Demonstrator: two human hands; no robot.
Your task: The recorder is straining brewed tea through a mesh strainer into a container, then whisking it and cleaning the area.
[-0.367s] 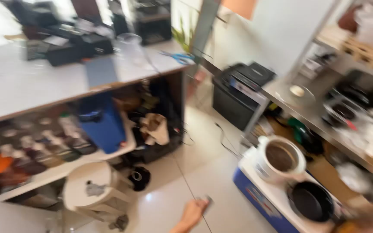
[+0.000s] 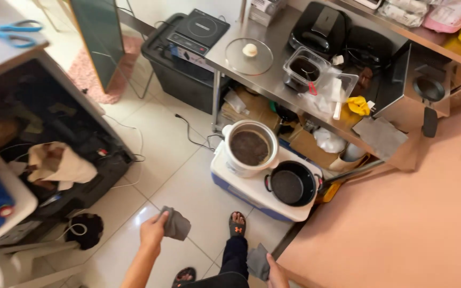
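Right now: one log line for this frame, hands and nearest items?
left hand: grips grey cloth | right hand: grips second grey cloth | ahead: white rice cooker, black pot on white-lidded blue cooler

Glossy pale tiled floor (image 2: 166, 154), steel shelf table (image 2: 273, 80), brightly lit room.

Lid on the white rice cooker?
No, the white rice cooker on the cooler stands open, its dark inside showing, beside a black pot.

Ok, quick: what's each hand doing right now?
Left hand: closed on a grey cloth.
Right hand: holding a second grey cloth, partly out of frame.
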